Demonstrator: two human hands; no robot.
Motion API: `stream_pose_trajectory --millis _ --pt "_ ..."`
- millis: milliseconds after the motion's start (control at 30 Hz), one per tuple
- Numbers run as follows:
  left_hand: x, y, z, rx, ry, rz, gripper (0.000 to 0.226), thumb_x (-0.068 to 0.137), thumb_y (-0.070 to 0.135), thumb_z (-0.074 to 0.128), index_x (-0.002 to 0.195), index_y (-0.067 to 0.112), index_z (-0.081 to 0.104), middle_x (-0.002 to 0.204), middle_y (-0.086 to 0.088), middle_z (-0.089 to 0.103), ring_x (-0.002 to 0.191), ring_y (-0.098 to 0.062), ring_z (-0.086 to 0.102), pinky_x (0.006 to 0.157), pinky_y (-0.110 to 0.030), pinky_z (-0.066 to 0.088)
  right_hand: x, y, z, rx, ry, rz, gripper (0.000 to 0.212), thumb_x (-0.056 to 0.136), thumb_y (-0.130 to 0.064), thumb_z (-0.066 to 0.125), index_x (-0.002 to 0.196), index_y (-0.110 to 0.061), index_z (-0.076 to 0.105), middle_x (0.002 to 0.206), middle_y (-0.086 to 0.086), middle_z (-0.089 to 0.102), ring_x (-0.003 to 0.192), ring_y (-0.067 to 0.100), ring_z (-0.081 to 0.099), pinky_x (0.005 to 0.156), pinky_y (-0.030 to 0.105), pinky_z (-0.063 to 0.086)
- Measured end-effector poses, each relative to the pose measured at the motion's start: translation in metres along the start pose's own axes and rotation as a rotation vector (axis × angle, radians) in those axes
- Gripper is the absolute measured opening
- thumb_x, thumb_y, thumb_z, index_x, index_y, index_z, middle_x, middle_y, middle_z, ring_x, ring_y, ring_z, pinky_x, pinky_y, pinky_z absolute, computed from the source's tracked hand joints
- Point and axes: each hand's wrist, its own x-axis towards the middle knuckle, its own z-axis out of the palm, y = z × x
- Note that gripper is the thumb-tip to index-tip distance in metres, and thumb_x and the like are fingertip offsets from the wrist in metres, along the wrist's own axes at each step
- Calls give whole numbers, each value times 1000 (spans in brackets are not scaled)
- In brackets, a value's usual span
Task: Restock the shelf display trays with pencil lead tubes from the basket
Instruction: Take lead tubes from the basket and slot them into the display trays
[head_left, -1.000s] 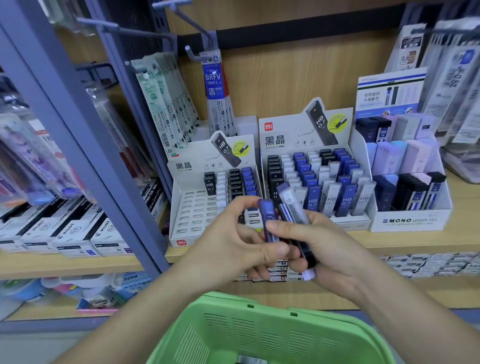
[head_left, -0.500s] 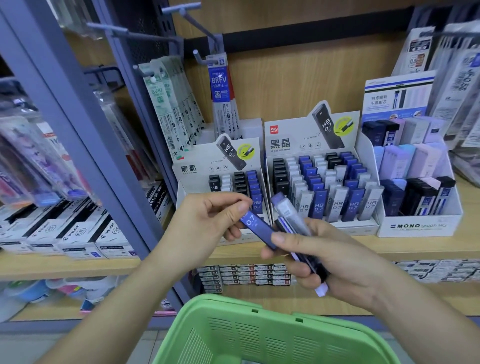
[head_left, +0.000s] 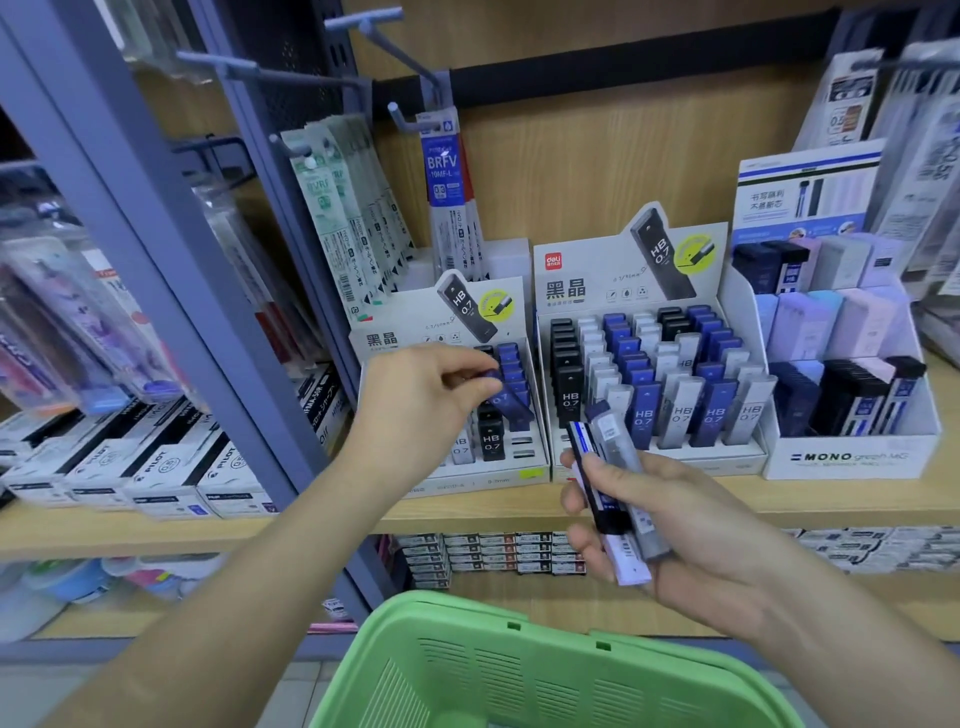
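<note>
The left hand (head_left: 426, 400) has moved away from the right hand (head_left: 685, 525) and reached the smaller display tray (head_left: 498, 480) just ahead, pinching one blue tube (head_left: 511, 402) tilted over the blue column, so slotting looks imminent. The right hand, lower right of it above the green basket (head_left: 467, 613), grips the remaining tubes (head_left: 613, 457). The target slot and the basket's contents are hidden.

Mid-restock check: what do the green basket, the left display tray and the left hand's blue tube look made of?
Green basket: matt moulded plastic, by its slotted vents. Left display tray: printed white card, apparently, with thin folded walls. Blue tube: probably glossy plastic; motion blur leaves it open.
</note>
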Motion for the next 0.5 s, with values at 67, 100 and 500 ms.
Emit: stream_pose_trajectory --millis 67,100,500 --pt "5 0 11 100 -45 77 15 81 21 75 95 18 77 83 8 71 70 0 54 73 -12 42 1 1 -1 -34 2 -2 30 86 -21 66 110 -4 60 70 11 61 44 19 53 38 23 42" --pt "7 -1 16 145 -64 109 16 81 21 75 96 17 77 87 4 72 75 -3 55 76 -14 42 2 2 -2 -39 1 -3 27 86 -23 66 106 -7 60 68 10 59 41 17 47 36 20 37" --pt "21 -3 29 383 -280 152 21 90 18 65 109 14 73 108 -5 71 107 -26 57 95 -32 41 6 -4 -13 -18 41 8 6 90 -3 55 93 -6 52 74 13 60 42 15 36 41 18 18"
